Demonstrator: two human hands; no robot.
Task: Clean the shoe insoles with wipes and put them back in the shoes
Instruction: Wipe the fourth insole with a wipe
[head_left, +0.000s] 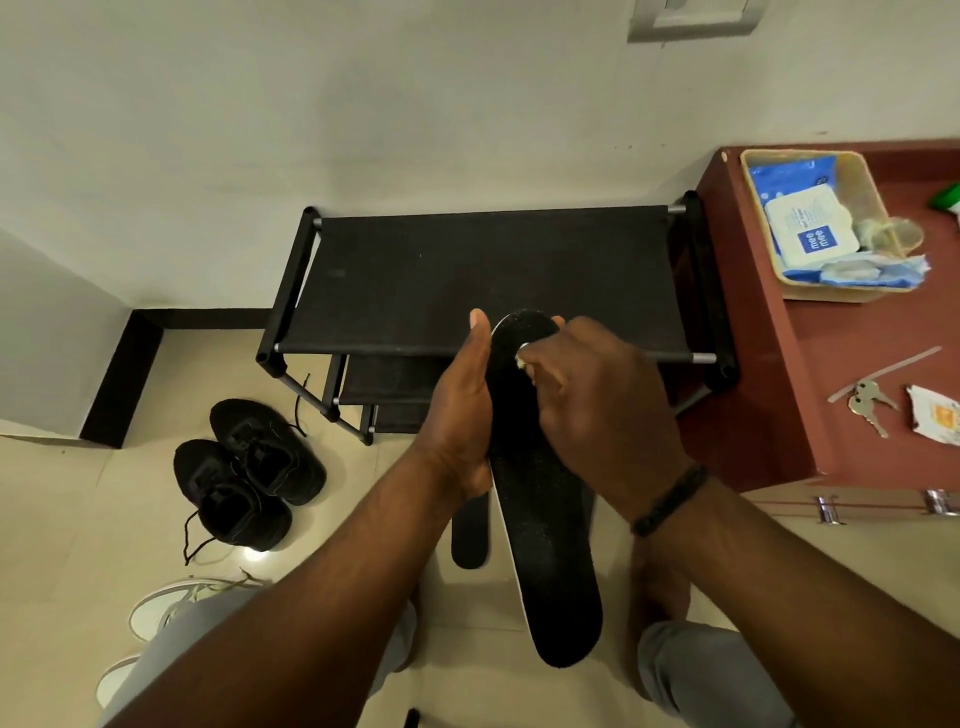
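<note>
Fingers of right hand curled tight on a white wipe, pressed to a black insole.

Left hand gripping the insole's edge, above the tiled floor, near a black shoe rack; black shoes at left; second insole below; wipes pack in basket.

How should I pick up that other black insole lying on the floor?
Pinch the second insole by its rounded near end, reaching down from above. That end sticks out clear on the floor, while its far end is hidden under the left hand.
</note>
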